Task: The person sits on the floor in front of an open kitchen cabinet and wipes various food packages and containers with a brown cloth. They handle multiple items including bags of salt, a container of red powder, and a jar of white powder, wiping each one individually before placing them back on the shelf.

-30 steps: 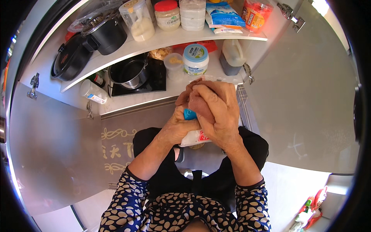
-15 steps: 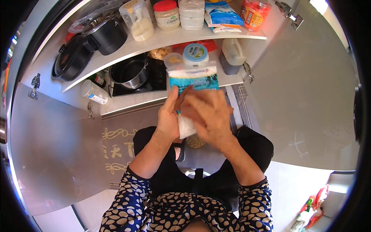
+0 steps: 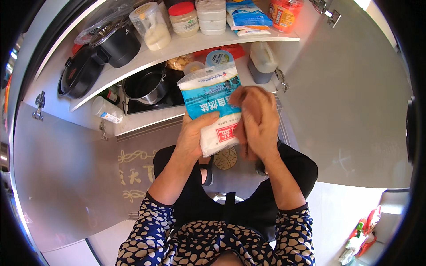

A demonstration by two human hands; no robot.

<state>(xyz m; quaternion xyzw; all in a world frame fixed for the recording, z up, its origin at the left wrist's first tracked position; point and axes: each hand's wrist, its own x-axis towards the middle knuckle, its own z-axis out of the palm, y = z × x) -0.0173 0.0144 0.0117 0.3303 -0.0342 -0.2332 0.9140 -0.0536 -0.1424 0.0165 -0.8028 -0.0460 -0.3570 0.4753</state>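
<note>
Upright in front of me is a bag of salt [image 3: 208,99], a flat plastic packet in white and teal with a red mark near its lower end. My left hand [image 3: 191,136] grips its lower left side, thumb across the front. A brown cloth [image 3: 250,105] is bunched in my right hand [image 3: 265,128], whose fingers curl round it. That cloth lies against the right edge of the bag and hangs down beside it. The bag partly covers a round tub with a blue lid [image 3: 219,57] on the lower shelf behind.
An open cabinet's upper shelf [image 3: 186,49] bears black pots [image 3: 117,48], jars, packets and a red-orange tub [image 3: 285,15]. Below stand a steel pot [image 3: 148,91], a fallen white container [image 3: 108,110] and a jug [image 3: 262,62]. Cabinet doors [image 3: 350,106] stand open on both sides.
The cloth has moved from across the bag's front to its right edge, along with my right hand. More of the bag's front shows, and the bag leans slightly left.
</note>
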